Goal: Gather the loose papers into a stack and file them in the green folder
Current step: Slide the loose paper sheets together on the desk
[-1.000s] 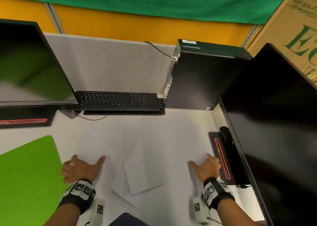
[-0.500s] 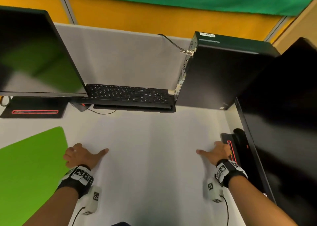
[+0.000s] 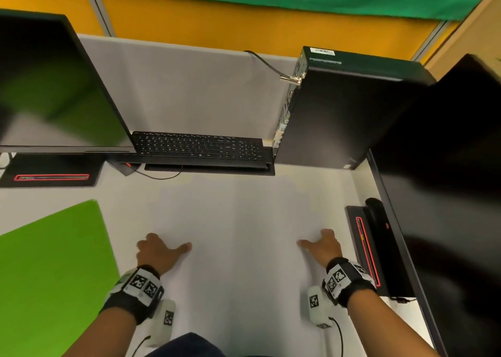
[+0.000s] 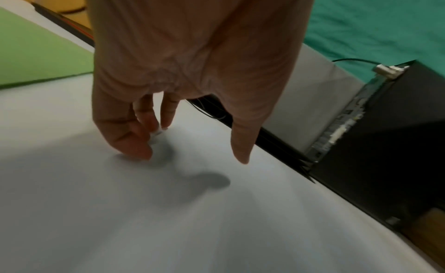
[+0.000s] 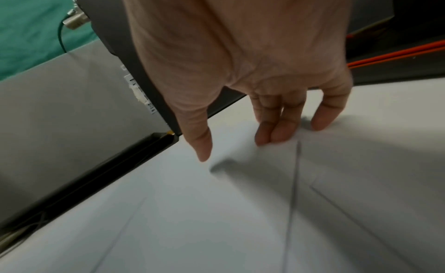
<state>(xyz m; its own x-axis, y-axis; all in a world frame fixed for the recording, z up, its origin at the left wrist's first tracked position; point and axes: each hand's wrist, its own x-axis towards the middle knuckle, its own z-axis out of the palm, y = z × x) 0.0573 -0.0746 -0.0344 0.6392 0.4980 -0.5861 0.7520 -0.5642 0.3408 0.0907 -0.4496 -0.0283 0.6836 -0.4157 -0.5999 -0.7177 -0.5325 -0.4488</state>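
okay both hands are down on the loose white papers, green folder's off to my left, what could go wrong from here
1. The papers overlap at angles, and only fingertips of the left hand and right hand touch them, so sheets may slip or crease when pushed together.
2. The monitor base sits close beside the right hand and could snag paper edges.
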